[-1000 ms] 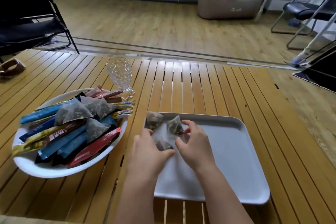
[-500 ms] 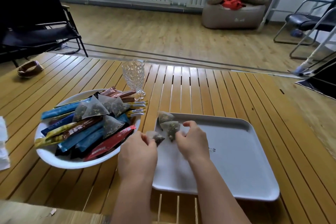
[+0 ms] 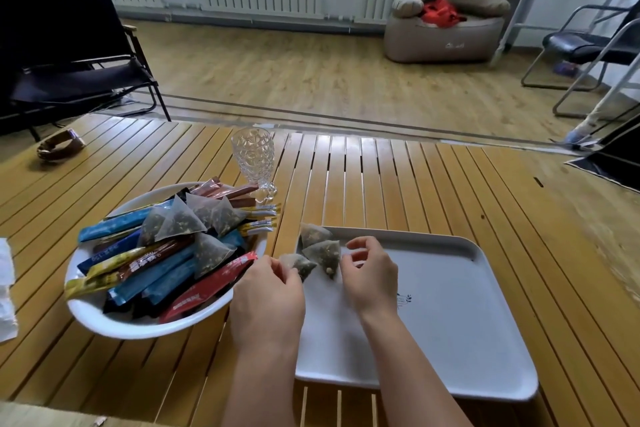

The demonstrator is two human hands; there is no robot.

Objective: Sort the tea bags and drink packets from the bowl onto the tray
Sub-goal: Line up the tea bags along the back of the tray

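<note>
Left hand (image 3: 268, 302) is pinching a tea bag (image 3: 299, 263) at the tray's (image 3: 460, 322) ten o'clock corner; right hand (image 3: 372, 276), fingers loosely curled, is grasping nothing.

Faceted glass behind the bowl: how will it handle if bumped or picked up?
The faceted glass is tall on a narrow foot, so probably tips easily. Clear glass, likely fragile. Its facets may aid a grip. It stands close to the bowl.

A single head-worn wide-angle camera looks forward and down over a slatted wooden table (image 3: 398, 184), close enough that both forearms enter from the bottom edge. The tabletop fills the lower half of the frame; the room's floor and chairs curve across the top.
</note>
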